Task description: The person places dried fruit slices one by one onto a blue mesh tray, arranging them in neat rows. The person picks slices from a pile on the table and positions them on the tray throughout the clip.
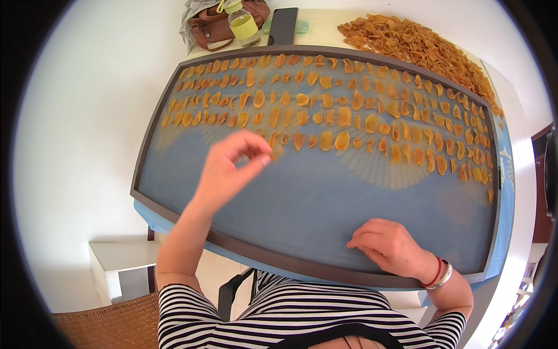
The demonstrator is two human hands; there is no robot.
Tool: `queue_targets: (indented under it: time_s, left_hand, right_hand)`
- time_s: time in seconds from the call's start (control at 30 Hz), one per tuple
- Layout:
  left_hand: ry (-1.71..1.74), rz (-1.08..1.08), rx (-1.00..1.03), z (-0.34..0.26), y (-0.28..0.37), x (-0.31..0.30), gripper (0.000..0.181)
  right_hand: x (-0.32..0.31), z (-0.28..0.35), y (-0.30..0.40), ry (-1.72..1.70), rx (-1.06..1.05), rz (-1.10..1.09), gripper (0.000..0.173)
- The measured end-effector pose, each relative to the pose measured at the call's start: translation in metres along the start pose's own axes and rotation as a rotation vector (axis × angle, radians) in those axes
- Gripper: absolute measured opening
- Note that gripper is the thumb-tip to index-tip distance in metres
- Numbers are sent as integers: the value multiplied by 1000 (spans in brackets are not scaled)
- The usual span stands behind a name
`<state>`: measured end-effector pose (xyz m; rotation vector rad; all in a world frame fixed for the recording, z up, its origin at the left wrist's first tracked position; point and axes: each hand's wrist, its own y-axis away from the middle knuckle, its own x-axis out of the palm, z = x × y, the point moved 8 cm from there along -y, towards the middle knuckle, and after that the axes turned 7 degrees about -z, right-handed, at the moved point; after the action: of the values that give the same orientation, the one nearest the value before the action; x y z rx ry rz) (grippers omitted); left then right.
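A large framed mesh screen (pixel 279 218) lies before me, with rows of thin amber dried slices (pixel 344 116) across its far half. My left hand (pixel 235 161) is over the left-middle part of the screen, thumb and forefinger pinched on a small amber slice (pixel 273 155), just below the nearest row. My right hand (pixel 388 246) hovers or rests near the front right of the screen, fingers drawn together; whether something is between its fingertips I cannot tell. A heap of the same slices (pixel 414 43) lies beyond the screen's far right edge.
Beyond the far frame stand a brown leather bag (pixel 209 28), a glass bottle with a yellow-green sleeve (pixel 243 26) and a dark smartphone (pixel 284 26). A white wall is at the left. A white shelf unit (pixel 124 255) and a woven rattan surface (pixel 109 323) are at the lower left.
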<state>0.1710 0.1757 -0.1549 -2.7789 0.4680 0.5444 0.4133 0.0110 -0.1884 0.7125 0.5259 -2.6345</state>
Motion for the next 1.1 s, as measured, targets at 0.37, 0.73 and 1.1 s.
queue_targets:
  time_s: [0.37,0.73,1.1]
  left_hand:
    - [24,408,506,-48,76,94,19]
    - [-30,340,595,-41,81,65,21]
    - [-100,159,531,-26,56,15,26]
  right_hand:
    - [10,19,-23,-232,393,-195,25]
    - [38,26,-47,-204,367,-198,17]
    - [49,20,-62,-203,264,-222,34]
